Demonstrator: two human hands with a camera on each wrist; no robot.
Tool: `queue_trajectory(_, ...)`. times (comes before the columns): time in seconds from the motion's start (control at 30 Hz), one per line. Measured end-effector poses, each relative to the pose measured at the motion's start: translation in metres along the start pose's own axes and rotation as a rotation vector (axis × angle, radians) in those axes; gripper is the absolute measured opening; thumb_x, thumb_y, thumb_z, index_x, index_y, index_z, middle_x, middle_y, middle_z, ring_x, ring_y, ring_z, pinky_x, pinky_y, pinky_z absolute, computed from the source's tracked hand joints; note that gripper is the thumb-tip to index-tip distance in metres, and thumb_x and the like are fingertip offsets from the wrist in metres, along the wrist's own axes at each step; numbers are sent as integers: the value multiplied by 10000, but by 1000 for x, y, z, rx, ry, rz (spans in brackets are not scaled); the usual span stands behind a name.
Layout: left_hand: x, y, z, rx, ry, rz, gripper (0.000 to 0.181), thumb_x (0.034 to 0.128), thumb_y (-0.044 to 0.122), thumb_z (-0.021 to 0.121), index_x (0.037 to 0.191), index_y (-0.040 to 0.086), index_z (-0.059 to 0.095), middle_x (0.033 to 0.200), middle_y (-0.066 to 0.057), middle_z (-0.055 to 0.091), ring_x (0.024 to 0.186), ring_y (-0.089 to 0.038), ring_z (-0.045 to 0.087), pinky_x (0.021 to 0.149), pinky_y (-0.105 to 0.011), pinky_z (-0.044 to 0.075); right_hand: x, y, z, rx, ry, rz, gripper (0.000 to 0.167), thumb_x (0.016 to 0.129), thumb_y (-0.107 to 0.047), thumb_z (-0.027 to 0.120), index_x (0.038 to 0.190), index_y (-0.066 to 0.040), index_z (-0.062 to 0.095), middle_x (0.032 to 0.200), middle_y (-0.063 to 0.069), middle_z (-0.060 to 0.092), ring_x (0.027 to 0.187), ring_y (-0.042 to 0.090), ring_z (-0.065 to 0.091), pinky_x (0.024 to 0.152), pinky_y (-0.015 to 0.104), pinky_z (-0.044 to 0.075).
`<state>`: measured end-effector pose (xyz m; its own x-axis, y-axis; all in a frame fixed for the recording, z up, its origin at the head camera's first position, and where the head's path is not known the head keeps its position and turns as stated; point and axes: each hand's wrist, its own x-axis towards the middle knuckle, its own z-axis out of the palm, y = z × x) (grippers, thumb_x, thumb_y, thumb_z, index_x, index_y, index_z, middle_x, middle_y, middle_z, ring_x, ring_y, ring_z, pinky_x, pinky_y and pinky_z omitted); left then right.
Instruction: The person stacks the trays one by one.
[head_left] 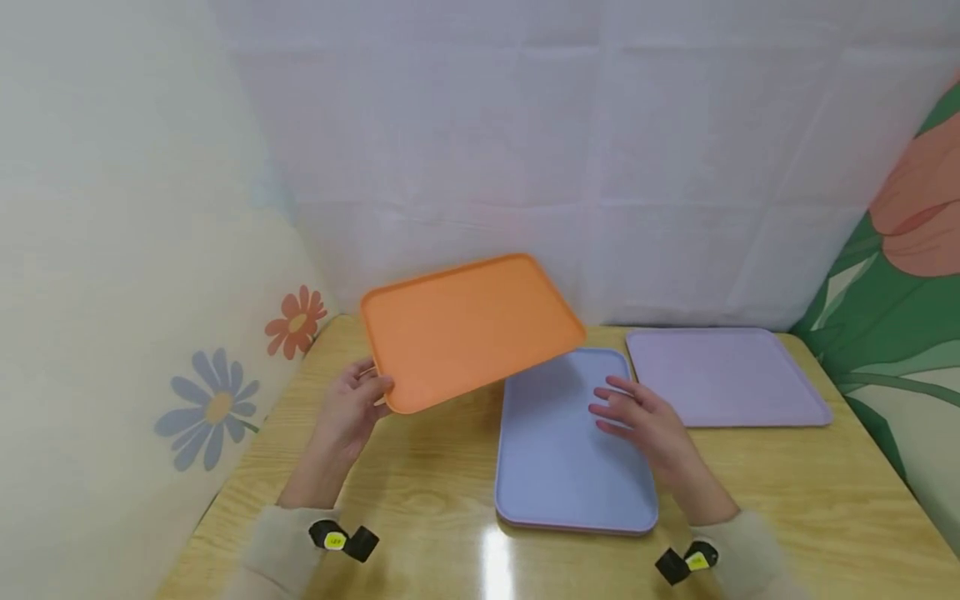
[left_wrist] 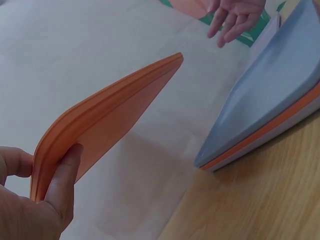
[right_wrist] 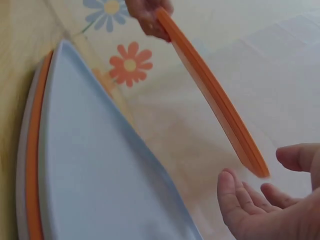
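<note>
An orange tray hangs tilted in the air, pinched at its near left corner between the thumb and fingers of my left hand. My right hand hovers, holding nothing, over the right side of a stack topped by a blue tray. Its fingers are spread and point left, apart from the orange tray. Below the blue tray, the left wrist view shows an orange tray edge and a pale tray under that. In the right wrist view the orange tray's far end comes near my right fingers without visible contact.
A lilac tray lies flat at the back right of the wooden table, close beside the blue stack. White cloth hangs behind the table. Walls with printed flowers stand on both sides.
</note>
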<state>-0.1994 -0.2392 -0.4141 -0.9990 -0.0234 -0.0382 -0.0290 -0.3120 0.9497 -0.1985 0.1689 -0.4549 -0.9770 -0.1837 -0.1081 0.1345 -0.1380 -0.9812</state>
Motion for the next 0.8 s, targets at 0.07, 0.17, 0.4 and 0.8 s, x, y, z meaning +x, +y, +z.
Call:
queue_trajectory(0.07,-1,-6,8,-25,-6,3,365,980,-70,522,1299,50,392,1005,41,668,894,-82,670,752,-269,601,0,0,8,56,4,-1,572,1045,-147,548,1523,59,313,1450,261,511,1081,137,691,984,353,551)
queue_trajectory(0.17,-2,-15,19,-58,-8,-3,382,972,-80,523,1300,63,390,1018,35,662,895,-88,670,748,-268,600,1,1,18,138,-1,-2,552,1048,-118,519,1518,69,297,1406,200,568,1093,153,687,998,368,544)
queue_trajectory(0.4,-7,-32,44,-103,-23,1,410,954,-77,547,1299,83,395,1099,4,624,932,-111,654,760,-265,595,3,1,36,347,24,-4,561,1050,-86,494,1538,60,260,1289,131,654,1107,208,688,1024,417,527)
queue_trajectory(0.8,-13,-57,80,-144,10,12,463,939,-96,541,1349,32,367,1129,-40,574,919,-137,627,733,-268,585,6,0,53,557,80,-53,290,1060,-85,492,1350,-86,489,1098,10,721,1080,192,686,995,412,545)
